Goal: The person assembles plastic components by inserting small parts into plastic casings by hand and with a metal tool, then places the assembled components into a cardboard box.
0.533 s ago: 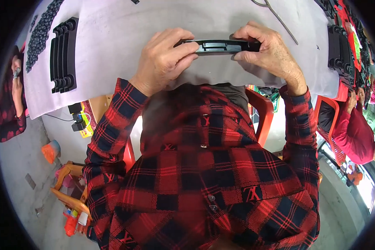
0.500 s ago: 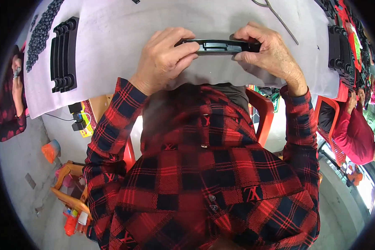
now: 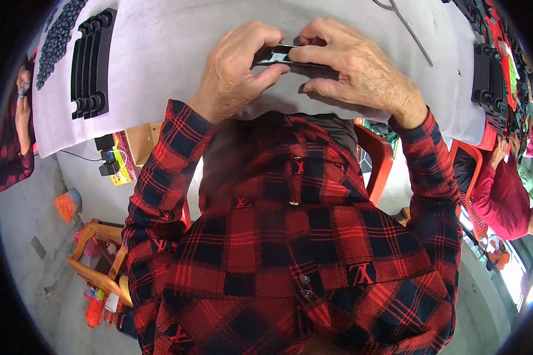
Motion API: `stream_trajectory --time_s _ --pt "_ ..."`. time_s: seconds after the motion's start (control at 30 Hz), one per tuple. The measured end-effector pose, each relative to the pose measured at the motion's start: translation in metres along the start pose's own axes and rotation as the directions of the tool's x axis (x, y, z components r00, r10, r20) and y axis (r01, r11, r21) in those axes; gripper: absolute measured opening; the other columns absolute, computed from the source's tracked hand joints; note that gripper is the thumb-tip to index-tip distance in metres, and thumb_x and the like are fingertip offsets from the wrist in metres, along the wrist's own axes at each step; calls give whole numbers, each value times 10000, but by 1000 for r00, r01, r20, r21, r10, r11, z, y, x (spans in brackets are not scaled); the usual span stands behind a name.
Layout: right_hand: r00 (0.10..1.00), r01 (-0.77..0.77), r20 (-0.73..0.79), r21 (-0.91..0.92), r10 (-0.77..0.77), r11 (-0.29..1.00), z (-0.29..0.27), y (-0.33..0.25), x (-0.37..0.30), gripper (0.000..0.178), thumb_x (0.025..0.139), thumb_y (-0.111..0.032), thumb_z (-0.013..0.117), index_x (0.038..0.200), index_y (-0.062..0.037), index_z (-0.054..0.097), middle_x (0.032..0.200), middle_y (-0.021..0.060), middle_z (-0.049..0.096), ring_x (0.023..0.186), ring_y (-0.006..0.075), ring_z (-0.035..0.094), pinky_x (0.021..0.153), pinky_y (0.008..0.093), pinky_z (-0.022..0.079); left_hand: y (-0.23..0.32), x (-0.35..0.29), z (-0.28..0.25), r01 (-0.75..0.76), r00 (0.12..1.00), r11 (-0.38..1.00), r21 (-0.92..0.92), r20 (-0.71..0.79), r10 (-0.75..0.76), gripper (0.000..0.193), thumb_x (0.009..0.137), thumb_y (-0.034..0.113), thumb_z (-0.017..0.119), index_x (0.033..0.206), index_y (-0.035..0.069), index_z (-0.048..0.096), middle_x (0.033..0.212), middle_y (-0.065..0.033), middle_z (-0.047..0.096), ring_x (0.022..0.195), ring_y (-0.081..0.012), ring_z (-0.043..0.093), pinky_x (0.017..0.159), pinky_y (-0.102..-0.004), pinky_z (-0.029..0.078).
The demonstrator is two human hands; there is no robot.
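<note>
- Far left of the hands: pile of small dark beads [image 3: 58, 36] at the counter's corner, a stack of black plastic frames [image 3: 90, 62] just right of it. Both well apart from the hands.
- Below that stack, off the counter [image 3: 160, 53] edge: black plug block [image 3: 108, 163] with a cable.
- Left hand [image 3: 238, 66]: fingers curled, thumb and fingertips pinching the left end of a flat black plastic strip [image 3: 276, 56].
- Strip sits between both hands, held just above the white counter cover, roughly level, close to the person's chest. Middle part shows, ends hidden under fingers.
- Right hand [image 3: 352, 68]: closed over the right end of the strip, forefinger laid along its top, remaining fingers wrapped below.
- The two hands touch at the fingertips over the strip.
- Up and right of the right hand: thin metal rod [image 3: 410, 26] lying on the counter, apart from the hand.
- Far right: second stack of black frames [image 3: 490, 83] at the counter edge, near another person in a red sleeve [image 3: 500, 198].
</note>
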State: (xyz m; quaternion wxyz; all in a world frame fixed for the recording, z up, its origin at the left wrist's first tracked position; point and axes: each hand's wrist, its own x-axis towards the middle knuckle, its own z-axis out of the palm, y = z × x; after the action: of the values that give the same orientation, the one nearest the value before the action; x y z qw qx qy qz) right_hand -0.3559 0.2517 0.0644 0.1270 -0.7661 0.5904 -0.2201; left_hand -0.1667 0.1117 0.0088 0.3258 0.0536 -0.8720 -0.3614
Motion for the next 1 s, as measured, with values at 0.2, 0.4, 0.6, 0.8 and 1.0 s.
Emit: stream_trajectory --time_s 0.2,0.4,0.6,0.8,1.0 --pt "989 84 137 -158 -62 984 -1 -3 14 407 746 -236 817 1105 -112 671 1106 72 597 974 294 599 854 417 519 2 -3 -6 35 998 996 83 53 -40 403 735 61 855 1063 86 623 993 -58 670 901 -283 647 811 -358 527" --pt "972 59 231 -71 -42 996 -18 -12 24 204 842 -176 724 947 -38 618 947 126 552 883 315 600 803 411 496 10 5 -10 27 997 997 71 72 -32 379 721 34 820 1055 66 644 980 -88 657 887 -304 634 781 -383 510" --pt "956 7 294 -23 0 1000 -20 -13 29 202 855 -175 721 961 -28 635 969 136 549 918 339 600 827 424 501 -22 5 16 -222 968 970 -98 -141 207 417 707 37 829 1056 35 600 931 -126 626 828 -341 604 748 -415 476" --pt "945 -28 326 -18 32 999 -27 -11 27 144 863 -135 715 917 -24 640 943 127 558 899 330 612 801 413 515 13 7 -10 0 999 998 56 39 -2 450 706 48 839 1098 20 621 924 -139 625 819 -350 605 741 -422 479" --pt "961 16 277 -80 7 997 -27 -17 30 132 856 -119 720 903 -25 640 930 116 562 912 321 623 794 415 521 12 5 -10 6 1000 998 61 26 -7 464 705 48 837 1116 13 626 927 -146 629 825 -356 609 737 -428 482"
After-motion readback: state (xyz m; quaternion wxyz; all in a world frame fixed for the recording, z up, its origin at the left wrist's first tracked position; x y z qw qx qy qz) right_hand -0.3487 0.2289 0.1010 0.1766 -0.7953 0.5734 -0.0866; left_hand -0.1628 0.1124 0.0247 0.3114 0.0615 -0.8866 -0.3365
